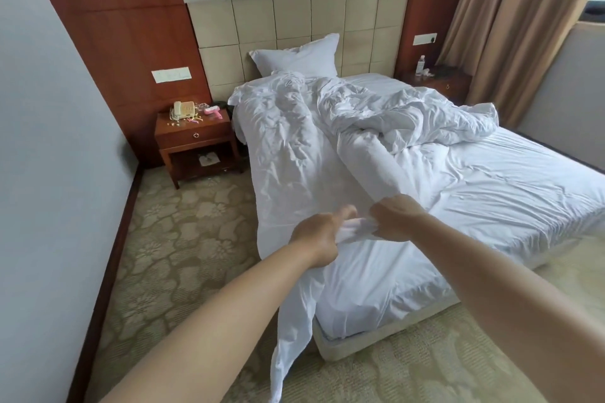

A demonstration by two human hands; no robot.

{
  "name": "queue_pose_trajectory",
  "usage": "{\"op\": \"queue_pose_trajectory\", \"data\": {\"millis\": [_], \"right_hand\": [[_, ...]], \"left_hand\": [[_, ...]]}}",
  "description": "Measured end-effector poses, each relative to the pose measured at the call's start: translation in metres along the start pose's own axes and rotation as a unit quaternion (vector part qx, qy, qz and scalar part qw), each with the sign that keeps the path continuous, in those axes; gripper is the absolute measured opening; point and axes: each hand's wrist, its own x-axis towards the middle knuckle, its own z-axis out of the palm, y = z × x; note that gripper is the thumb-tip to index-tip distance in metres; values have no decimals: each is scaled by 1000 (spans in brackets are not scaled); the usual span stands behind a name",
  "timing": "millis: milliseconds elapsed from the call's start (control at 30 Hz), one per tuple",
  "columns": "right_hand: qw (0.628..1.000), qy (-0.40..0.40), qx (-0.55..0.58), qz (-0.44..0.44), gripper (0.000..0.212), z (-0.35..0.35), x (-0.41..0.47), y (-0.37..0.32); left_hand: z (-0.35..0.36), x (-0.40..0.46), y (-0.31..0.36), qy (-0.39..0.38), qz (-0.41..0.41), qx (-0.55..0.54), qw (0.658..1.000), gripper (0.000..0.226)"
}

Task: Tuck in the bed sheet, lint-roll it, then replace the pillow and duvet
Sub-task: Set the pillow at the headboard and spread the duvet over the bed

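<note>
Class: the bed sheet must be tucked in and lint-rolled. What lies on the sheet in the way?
The crumpled duvet covers much of the bed sheet; both hands grip its near corner. The pillow lies at the head.

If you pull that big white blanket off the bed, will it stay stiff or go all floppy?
Probably floppy: the duvet lies crumpled in soft folds, and its corner droops to the carpet below the left hand and right hand gripping it. It looks puffy, so likely light for its size but bulky to drag.

Dark wooden nightstand (196, 147) carrying a cream telephone (184, 109), beige padded headboard (294, 26), tan curtains (510, 26), floral patterned carpet (183, 239)
</note>
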Motion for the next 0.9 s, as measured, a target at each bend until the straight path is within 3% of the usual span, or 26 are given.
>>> {"op": "queue_pose_trajectory", "data": {"millis": [100,267,367,500,633,733,800,900], "right_hand": [[999,-6,41,20,32,3,-18,18],[997,4,42,61,35,-5,-56,44],[995,-15,22,91,35,-4,-91,57],[991,-102,3,89,26,27,-131,44],[979,-189,27,65,4,68,-145,26],[972,-221,52,56,17,106,-144,12],[964,-260,34,36,12,127,-143,3],[965,-260,34,18,19,141,-134,7]], "left_hand": [[-1,4,10,56,-52,23,997,54],[-9,3,56,-18,-50,108,993,10],[-4,-3,81,-41,-1,101,994,21],[37,-15,85,-151,38,90,984,30],[85,-25,67,-236,59,102,965,39],[114,-30,47,-284,35,142,948,25],[127,-34,36,-315,13,143,938,19],[123,-24,33,-323,-6,129,937,15]]}}
